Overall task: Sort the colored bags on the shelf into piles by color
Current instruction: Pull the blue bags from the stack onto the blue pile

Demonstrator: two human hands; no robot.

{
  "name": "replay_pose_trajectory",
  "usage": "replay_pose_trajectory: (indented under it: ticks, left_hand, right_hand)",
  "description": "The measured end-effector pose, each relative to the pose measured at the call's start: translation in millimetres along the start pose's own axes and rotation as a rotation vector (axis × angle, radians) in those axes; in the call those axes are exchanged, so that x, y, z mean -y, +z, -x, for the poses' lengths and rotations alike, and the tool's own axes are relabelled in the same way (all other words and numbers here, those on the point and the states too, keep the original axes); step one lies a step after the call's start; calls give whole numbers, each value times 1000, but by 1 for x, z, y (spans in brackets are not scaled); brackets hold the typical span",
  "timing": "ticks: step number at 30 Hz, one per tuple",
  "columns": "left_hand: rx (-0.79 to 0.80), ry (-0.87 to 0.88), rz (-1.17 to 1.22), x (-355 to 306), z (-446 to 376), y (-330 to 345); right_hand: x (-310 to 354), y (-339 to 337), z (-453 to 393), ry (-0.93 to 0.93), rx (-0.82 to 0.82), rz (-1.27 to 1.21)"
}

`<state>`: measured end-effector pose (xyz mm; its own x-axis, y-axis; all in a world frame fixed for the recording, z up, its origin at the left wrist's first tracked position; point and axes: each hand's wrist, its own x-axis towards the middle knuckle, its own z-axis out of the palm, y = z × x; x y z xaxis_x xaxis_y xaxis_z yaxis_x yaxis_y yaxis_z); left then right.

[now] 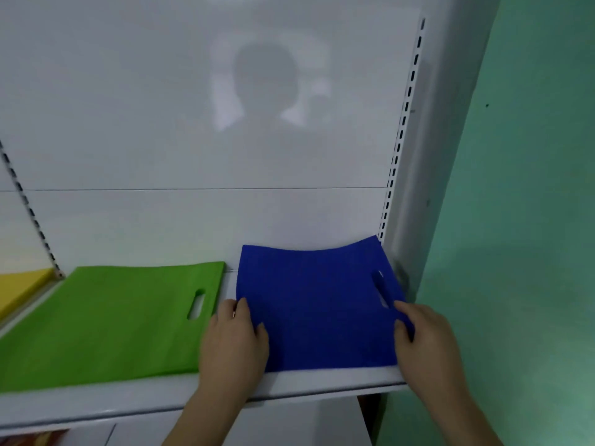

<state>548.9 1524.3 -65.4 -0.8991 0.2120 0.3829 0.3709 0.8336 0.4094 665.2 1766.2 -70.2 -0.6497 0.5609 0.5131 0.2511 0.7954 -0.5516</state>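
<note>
A blue bag lies flat on the right end of the white shelf, its far edge curling up a little against the white back panel and its right far corner close to the slotted upright of the rack. The left hand takes the bag at its left edge, thumb on top of the fabric and the other fingers curled at or under the edge, so this grip is narrow and closed on the blue bag. The right hand takes the opposite, right edge just in front of the bag's cut-out handle slot; its thumb lies on top of the cloth and its fingers wrap the edge, again a narrow grip holding the blue bag. The bag thus spans the whole gap between the two hands, with most of its surface lying beyond and between them, toward the back panel. Just beside the left hand, to its left, a green bag lies flat on the same shelf, its handle slot near the hand; the blue and green bags do not touch. Further left, past another slotted upright, a yellow bag shows only partly. A green wall stands to the right of the rack.
</note>
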Motion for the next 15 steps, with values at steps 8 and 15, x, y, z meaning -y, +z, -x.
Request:
replay_pose_trajectory:
  ticks: [8, 15]
  left_hand:
    - [49, 4, -224, -2, -6, 9]
    - [80, 26, -284, 2, -12, 11]
  right_hand:
    - [-13, 16, -11, -4, 25, 141]
    - [-16, 20, -17, 20, 24, 186]
